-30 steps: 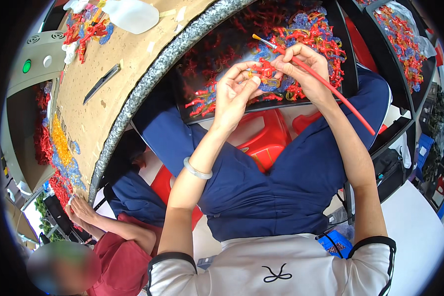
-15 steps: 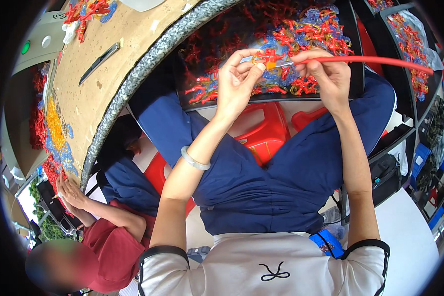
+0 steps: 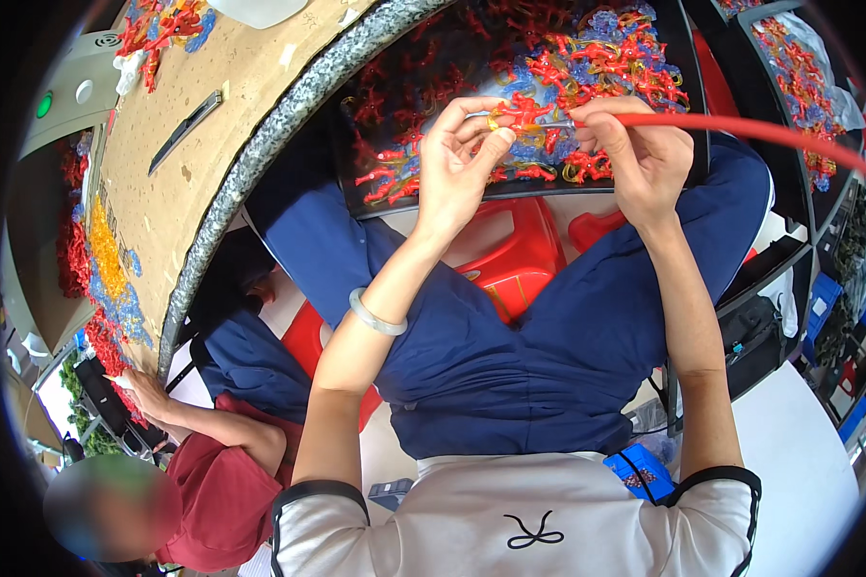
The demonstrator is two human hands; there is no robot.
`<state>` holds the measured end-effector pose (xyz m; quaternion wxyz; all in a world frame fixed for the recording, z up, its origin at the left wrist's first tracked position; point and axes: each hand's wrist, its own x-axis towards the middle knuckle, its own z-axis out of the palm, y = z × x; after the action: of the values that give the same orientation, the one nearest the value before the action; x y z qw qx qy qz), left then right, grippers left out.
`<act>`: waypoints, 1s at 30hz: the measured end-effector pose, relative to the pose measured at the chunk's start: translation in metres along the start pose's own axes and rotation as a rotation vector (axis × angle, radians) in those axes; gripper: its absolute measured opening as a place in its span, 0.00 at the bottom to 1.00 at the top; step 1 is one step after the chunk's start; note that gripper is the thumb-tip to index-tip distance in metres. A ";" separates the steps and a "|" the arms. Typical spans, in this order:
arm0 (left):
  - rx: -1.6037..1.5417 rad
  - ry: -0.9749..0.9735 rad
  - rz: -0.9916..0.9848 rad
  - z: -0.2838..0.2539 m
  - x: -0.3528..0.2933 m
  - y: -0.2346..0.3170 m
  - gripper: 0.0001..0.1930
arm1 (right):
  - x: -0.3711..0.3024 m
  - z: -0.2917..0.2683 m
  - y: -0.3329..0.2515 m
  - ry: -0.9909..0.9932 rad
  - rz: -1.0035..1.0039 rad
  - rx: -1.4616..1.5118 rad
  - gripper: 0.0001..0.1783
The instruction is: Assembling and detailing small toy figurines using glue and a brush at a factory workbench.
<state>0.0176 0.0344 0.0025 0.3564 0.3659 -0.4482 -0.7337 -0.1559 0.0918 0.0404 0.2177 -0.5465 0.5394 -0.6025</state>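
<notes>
My left hand (image 3: 455, 165) pinches a small red plastic figure (image 3: 522, 109) with a bit of yellow on it between thumb and fingertips. In my right hand (image 3: 642, 159) is a thin tool with a metal tip (image 3: 556, 124), and a long red tube (image 3: 751, 124) runs off its back to the right. The metal tip points left and meets the figure; whether it goes in or only touches cannot be made out. Both hands are over a black tray (image 3: 394, 208) heaped with red, blue and yellow plastic pieces (image 3: 597, 72).
A stone-edged table (image 3: 231, 173) curves along the left, with a utility knife (image 3: 185, 131) and piles of yellow pieces (image 3: 106, 250) and red ones. A co-worker in a red shirt (image 3: 221, 490) works there. Another tray of pieces (image 3: 799, 87) stands at right. Red stools (image 3: 515, 260) are below.
My right hand has shifted slightly right, and the orange-yellow bit at the tool's tip no longer shows there. The co-worker's hand has moved down a little.
</notes>
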 end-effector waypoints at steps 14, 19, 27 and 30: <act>0.067 -0.042 0.031 -0.006 -0.001 -0.003 0.15 | 0.002 0.002 -0.001 -0.064 0.015 -0.192 0.05; 0.079 -0.053 0.033 -0.006 0.000 0.001 0.15 | 0.005 -0.003 0.006 -0.060 -0.001 -0.122 0.06; -0.155 -0.098 -0.167 -0.003 0.002 0.011 0.15 | 0.011 -0.013 0.023 -0.083 0.329 0.348 0.12; -0.100 -0.100 -0.164 -0.003 0.000 0.006 0.15 | 0.006 0.001 0.019 -0.109 0.336 0.311 0.06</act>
<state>0.0213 0.0313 0.0068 0.2903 0.3461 -0.3968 -0.7991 -0.1631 0.0798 0.0258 0.4252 -0.4406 0.5110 -0.6033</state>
